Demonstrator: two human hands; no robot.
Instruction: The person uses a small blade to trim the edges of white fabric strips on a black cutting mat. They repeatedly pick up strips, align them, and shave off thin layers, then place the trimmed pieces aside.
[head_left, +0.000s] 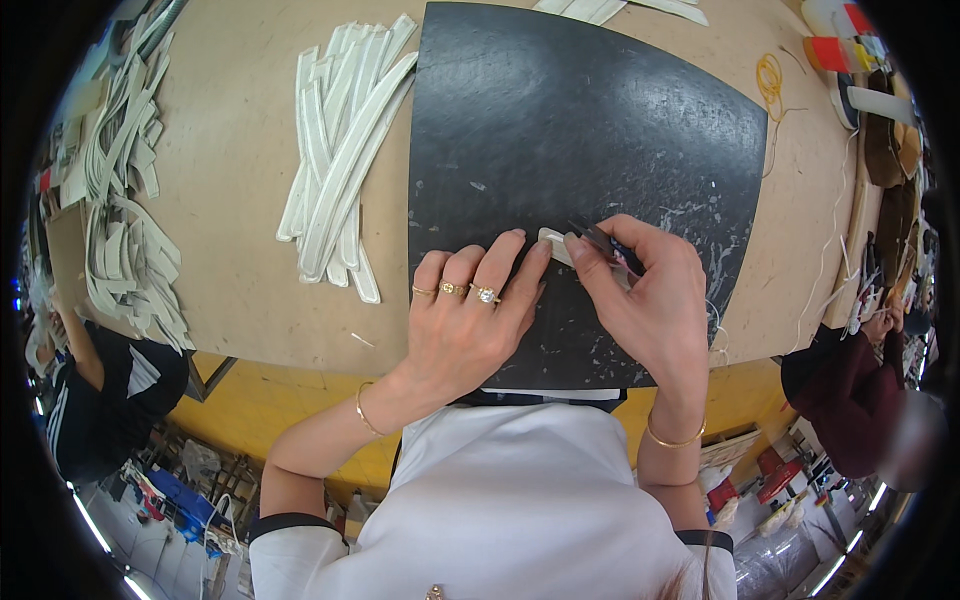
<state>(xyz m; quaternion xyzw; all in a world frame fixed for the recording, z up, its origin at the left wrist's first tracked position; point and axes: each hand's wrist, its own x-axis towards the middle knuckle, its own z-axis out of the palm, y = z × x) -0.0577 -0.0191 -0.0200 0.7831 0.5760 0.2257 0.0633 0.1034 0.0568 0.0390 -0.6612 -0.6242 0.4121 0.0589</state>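
Note:
A short end of a white strip [553, 241] shows on the black mat [560, 120], between my two hands; the rest of it is hidden under my right hand. My left hand [475, 305], with rings on its fingers, is bent over the mat, and its index fingertip presses the strip's end. My right hand [650, 285] is closed around a small dark pointed tool [605, 243], probably thread snips, though the fingers cover most of it. The right thumb rests close beside the strip. The tool's thin tip points toward the strip's end.
Left of the mat lies a pile of white strips [345, 150]; more strips [125, 200] heap at the table's far left. Others [610, 8] lie beyond the mat. Yellow cord [769, 80] is at the right. Co-workers sit at the left [110, 400] and right [850, 410].

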